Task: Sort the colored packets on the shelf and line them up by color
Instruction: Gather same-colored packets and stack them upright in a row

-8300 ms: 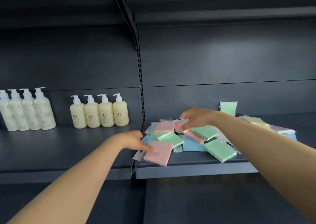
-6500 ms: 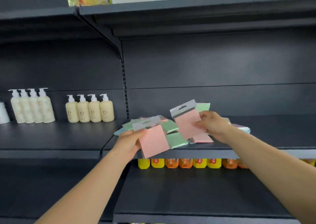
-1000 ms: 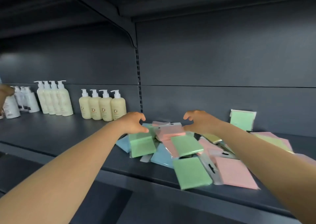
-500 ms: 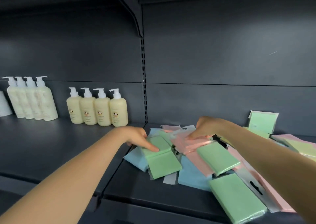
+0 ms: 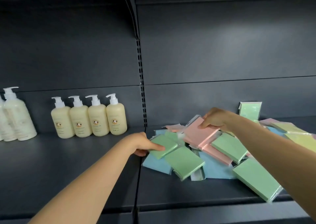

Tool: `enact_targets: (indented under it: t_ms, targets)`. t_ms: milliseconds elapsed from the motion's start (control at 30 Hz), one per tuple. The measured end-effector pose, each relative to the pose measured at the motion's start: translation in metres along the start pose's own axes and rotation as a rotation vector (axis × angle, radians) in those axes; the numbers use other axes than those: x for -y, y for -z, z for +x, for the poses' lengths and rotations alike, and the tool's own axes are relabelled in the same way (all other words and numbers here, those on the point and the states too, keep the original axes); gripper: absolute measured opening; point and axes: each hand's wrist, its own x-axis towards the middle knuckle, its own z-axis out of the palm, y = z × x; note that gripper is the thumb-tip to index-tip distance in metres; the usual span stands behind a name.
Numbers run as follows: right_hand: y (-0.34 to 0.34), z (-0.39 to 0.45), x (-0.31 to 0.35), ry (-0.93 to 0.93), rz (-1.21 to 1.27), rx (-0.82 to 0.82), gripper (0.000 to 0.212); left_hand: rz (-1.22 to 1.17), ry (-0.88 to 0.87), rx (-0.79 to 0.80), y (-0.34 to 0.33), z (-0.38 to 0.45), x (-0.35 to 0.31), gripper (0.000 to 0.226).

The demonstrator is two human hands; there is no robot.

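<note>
Pink flat rectangular plastic-wrapped packet [image 5: 199, 132] pinched at its upper right edge by right hand [image 5: 214, 119], fingers curled over the top, thumb underneath; packet tilted, its clear hang-tab end pointing up and left, lower end resting on the pile. Left hand [image 5: 142, 143] gripping green flat rectangular packet [image 5: 164, 146] at its left end, thumb lying along the top face, fingers tucked below. Green packet resting partly on a light blue flat packet [image 5: 154, 164] and just touching a second green packet [image 5: 184, 162] to its right.

Loose pile of overlapping packets spread over dark grey metal shelf [image 5: 171, 191]: further pink, green and blue ones in the middle, a large green packet [image 5: 256, 177] at the front right edge, pale yellow packets [image 5: 289, 129] at far right. One green packet [image 5: 250, 111] standing upright against the back panel, apart from the pile.

On the adjoining shelf section to the left: row of four cream pump bottles with white dispensers [image 5: 89, 117], more bottles of the same kind [image 5: 15, 116] at the far left edge.
</note>
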Motion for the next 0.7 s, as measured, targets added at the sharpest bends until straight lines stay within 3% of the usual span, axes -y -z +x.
enact_targets:
  t_ms: [167,200,300,433,533,700]
  targets:
    - [-0.01,-0.026,0.0,-0.053,0.452,-0.038,0.023,-0.636,-0.05,-0.098,-0.009,0.007,0.016,0.085]
    - [-0.012,-0.032,0.001,-0.052,0.534,-0.052,0.022,-0.758,-0.058,-0.105,-0.01,0.008,0.017,0.078]
    - [-0.014,-0.046,-0.002,-0.043,0.739,-0.117,0.03,-1.01,-0.081,-0.111,-0.006,0.008,0.017,0.027]
    - [-0.003,-0.058,-0.014,-0.012,0.897,-0.202,0.033,-1.066,-0.154,-0.132,-0.004,0.001,-0.002,0.012]
    - [0.012,-0.065,-0.032,0.001,0.979,-0.243,0.033,-1.056,-0.187,-0.125,-0.016,-0.01,-0.027,0.017]
    - [0.053,-0.081,-0.081,0.049,1.015,-0.281,0.018,-1.099,-0.241,-0.1,-0.067,-0.035,-0.084,0.009]
